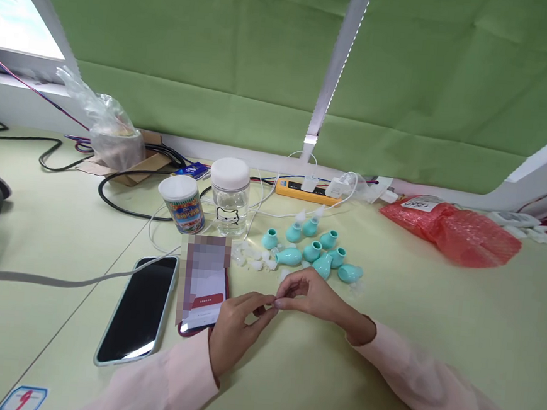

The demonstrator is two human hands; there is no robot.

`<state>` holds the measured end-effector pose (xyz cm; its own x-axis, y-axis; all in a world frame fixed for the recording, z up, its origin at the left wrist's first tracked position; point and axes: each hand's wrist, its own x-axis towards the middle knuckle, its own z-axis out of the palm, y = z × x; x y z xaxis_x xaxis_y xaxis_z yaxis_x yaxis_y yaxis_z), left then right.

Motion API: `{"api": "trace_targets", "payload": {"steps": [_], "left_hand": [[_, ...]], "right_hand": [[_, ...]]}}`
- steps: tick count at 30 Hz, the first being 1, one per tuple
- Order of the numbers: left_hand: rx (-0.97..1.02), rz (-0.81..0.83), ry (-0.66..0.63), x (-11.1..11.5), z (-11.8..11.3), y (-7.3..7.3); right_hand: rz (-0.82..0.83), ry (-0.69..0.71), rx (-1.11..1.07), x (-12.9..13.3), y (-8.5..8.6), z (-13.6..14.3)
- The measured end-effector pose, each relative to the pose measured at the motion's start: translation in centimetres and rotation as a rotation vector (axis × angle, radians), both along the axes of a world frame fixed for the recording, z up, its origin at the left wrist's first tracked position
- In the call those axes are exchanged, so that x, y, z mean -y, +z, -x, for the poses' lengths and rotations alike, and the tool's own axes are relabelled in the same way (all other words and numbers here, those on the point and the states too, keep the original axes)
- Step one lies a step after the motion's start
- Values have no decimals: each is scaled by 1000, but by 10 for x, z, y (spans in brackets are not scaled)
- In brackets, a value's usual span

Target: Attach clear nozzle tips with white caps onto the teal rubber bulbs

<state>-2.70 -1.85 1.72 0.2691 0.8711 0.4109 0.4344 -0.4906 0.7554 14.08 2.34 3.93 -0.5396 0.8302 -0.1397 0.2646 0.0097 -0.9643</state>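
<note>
Green cloth hangs behind our pale surface point(433, 344), where teal bulbs point(312, 249) and clear tips point(255, 258) lie clustered within reach. Our left hand point(235, 328) and right hand point(311, 296) meet fingertip to fingertip before them, fingers pinched on something too small to identify, wrists resting low.

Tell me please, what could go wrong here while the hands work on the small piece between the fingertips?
1. Both hands, left hand and right hand, pinch something tiny; if dropped, it may get lost among the clear bits.
2. The teal bulbs lie loose close behind the right hand; a knock could probably roll them away.
3. The left wrist is next to the phone and might push it.
</note>
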Motion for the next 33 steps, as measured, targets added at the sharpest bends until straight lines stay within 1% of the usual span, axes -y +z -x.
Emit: {"api": "trace_targets", "payload": {"steps": [2,4,6,8,10,13,14,16,18,21,23,25,27,29,30,31,33], "left_hand": [[-1,-5,21,0,0,1],[3,-10,41,-1,0,1],[9,-17,49,-1,0,1],[16,-31,39,-1,-1,0],[27,-60,20,0,-1,-2],[34,-107,-7,1,-2,-3],[30,-117,-15,1,-2,-3],[17,-127,-23,1,-2,-4],[13,-131,-21,1,-2,-4],[22,-111,-6,2,-1,-3],[43,-77,3,3,-1,-1],[82,-23,12,4,-1,1],[159,76,35,3,-1,3],[301,247,85,-1,0,4],[395,357,116,-3,0,4],[493,475,145,-6,0,3],[668,689,172,-11,1,2]], "right_hand": [[38,41,-2,-2,1,-1],[-19,75,51,-4,4,-2],[-159,57,144,-8,7,1],[-353,2,267,-13,10,9],[-559,-19,392,-21,11,23],[-793,41,578,-33,9,50],[-840,71,657,-36,7,59],[-883,118,801,-42,2,74],[-886,139,880,-45,-3,84],[-881,122,896,-46,-9,87],[-873,105,891,-44,-9,80],[-862,87,869,-42,-5,69],[-857,63,839,-38,1,53],[-830,-25,717,-32,6,36],[-788,-91,604,-28,7,28],[-715,-160,464,-23,7,20],[-463,-243,162,-10,0,7]]}}
